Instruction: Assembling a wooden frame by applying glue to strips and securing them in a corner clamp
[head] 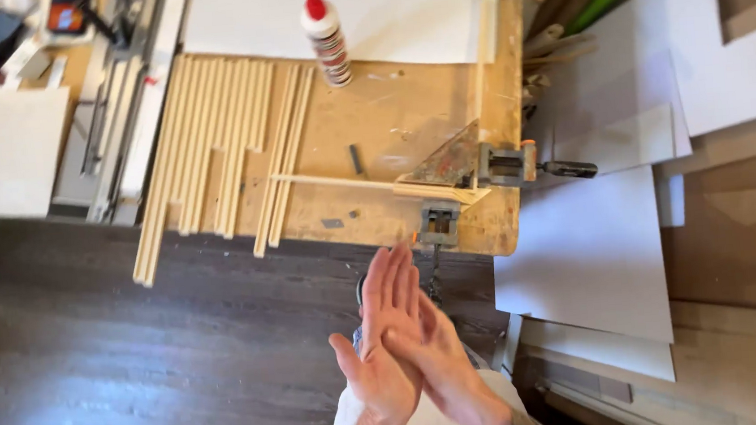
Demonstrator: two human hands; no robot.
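left hand (387, 347) flat against right hand (439, 356), both empty | hovering off bench (371, 123) front edge, near corner clamp (461, 183) | bare floor (137, 348) to their left

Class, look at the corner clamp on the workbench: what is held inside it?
The corner clamp grips two thin wooden strips meeting at a right angle on the workbench. The joint itself is covered by the clamp. Both hands are pressed together, away from it.

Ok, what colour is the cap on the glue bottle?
Red, on the white glue bottle standing on the workbench; head view.
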